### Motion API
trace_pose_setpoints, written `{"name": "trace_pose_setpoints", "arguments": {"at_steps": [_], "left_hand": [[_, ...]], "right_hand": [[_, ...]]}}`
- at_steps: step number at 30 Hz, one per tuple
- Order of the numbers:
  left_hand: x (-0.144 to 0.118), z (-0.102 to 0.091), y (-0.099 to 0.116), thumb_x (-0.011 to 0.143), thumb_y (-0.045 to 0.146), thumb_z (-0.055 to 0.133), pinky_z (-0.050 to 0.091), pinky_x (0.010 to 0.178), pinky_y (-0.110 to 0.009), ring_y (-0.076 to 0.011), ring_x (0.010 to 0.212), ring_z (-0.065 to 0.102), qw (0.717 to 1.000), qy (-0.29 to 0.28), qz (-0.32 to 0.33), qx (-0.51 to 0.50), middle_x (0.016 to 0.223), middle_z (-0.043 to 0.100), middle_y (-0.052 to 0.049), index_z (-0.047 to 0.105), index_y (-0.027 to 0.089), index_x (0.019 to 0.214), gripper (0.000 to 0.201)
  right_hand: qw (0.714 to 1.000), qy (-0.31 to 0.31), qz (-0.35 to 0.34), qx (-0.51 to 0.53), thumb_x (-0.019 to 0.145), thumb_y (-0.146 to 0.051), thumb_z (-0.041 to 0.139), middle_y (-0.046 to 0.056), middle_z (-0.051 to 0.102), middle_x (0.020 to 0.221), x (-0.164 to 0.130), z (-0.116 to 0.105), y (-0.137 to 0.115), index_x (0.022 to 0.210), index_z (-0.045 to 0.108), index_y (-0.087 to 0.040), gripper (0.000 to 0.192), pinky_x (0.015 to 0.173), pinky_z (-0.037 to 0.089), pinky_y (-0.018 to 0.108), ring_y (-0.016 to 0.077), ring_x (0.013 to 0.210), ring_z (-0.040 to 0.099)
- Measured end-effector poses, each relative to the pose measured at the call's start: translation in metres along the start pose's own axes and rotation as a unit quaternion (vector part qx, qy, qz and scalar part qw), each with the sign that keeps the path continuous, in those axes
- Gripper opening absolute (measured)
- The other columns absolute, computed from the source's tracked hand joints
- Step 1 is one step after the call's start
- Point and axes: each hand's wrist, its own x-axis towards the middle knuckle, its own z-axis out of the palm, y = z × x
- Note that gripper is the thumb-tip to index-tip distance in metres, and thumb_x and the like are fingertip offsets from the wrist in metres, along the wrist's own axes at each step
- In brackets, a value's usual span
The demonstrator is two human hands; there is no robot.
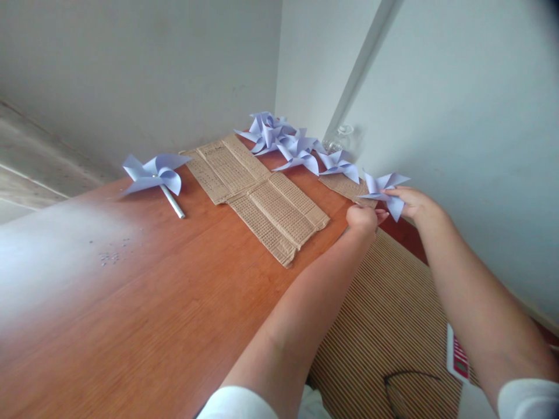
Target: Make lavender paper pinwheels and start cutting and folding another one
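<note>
My right hand (413, 201) pinches a pale lilac paper pinwheel (374, 186) by one of its blades, beyond the table's right edge corner. Just left of it and lower, my left hand (362, 217) is closed with its fingers curled; what they hold, if anything, is hidden. A small cardboard piece (343, 187) lies right behind my left hand. Close by on the table rests another pinwheel (339, 164), with several more pinwheels (266, 132) clustered at the far corner. On the left lies a pinwheel (159, 173) with a white paper stick (173, 202).
A flattened, perforated cardboard sheet (262, 201) lies on the wooden table (174, 308). Small dark bits (109, 257) are scattered at the left. A clear container (340, 138) stands by the wall. Below right are a striped mat (371, 326), a dark cable (391, 384) and a red-and-white item (457, 355).
</note>
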Motion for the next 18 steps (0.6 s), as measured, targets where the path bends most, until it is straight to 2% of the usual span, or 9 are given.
{"name": "trace_pose_setpoints", "arguments": {"at_steps": [4,9,11,13,15,18], "left_hand": [[-0.002,0.000,0.001,0.097,0.036,0.063,0.058,0.091,-0.046,-0.0242,0.109,0.066,1.000,-0.005,-0.004,0.001,0.128,0.063,-0.011,0.060,0.016,0.130,0.039],[-0.009,-0.004,0.007,0.097,0.036,0.064,0.058,0.091,-0.045,-0.0241,0.109,0.066,0.999,-0.031,-0.016,0.011,0.128,0.063,-0.012,0.060,0.016,0.129,0.038],[-0.013,-0.008,0.009,0.097,0.036,0.064,0.058,0.091,-0.046,-0.0244,0.109,0.066,0.999,-0.034,-0.023,0.018,0.129,0.063,-0.012,0.060,0.016,0.129,0.039],[-0.019,-0.012,0.009,0.097,0.037,0.063,0.058,0.092,-0.046,-0.0245,0.110,0.065,0.999,-0.034,-0.029,0.030,0.129,0.063,-0.011,0.060,0.016,0.130,0.039],[-0.025,-0.017,0.009,0.097,0.037,0.063,0.058,0.092,-0.046,-0.0247,0.110,0.065,0.997,-0.039,-0.033,0.049,0.130,0.063,-0.012,0.059,0.016,0.130,0.039],[-0.037,-0.025,0.010,0.096,0.037,0.064,0.058,0.091,-0.046,-0.0243,0.109,0.065,0.993,-0.057,-0.037,0.094,0.129,0.063,-0.012,0.060,0.016,0.129,0.040]], "right_hand": [[0.999,-0.022,0.036,0.021,0.099,-0.034,0.063,0.013,0.063,0.129,0.006,-0.001,0.000,0.128,0.061,-0.014,0.035,0.092,0.058,0.044,0.0244,0.110,0.066],[0.998,-0.013,0.045,0.036,0.099,-0.035,0.063,0.010,0.065,0.125,0.003,0.002,-0.004,0.126,0.062,-0.017,0.032,0.087,0.060,0.042,0.0219,0.104,0.068],[0.998,-0.006,0.039,0.040,0.099,-0.032,0.063,0.007,0.069,0.112,-0.001,0.004,-0.007,0.115,0.065,-0.016,0.023,0.078,0.061,0.034,0.0171,0.090,0.069],[0.999,0.000,0.025,0.045,0.099,-0.024,0.060,0.003,0.071,0.090,-0.006,0.006,-0.009,0.097,0.067,-0.016,0.011,0.066,0.058,0.026,0.0126,0.070,0.066],[0.999,0.002,0.006,0.046,0.098,-0.016,0.056,0.001,0.069,0.072,-0.012,0.008,-0.012,0.082,0.066,-0.019,0.019,0.059,0.055,0.023,0.0116,0.056,0.061],[0.999,0.000,-0.026,0.030,0.099,-0.015,0.050,0.003,0.068,0.065,-0.023,0.007,-0.015,0.075,0.064,-0.021,0.028,0.058,0.054,0.025,0.0140,0.053,0.061]]}}
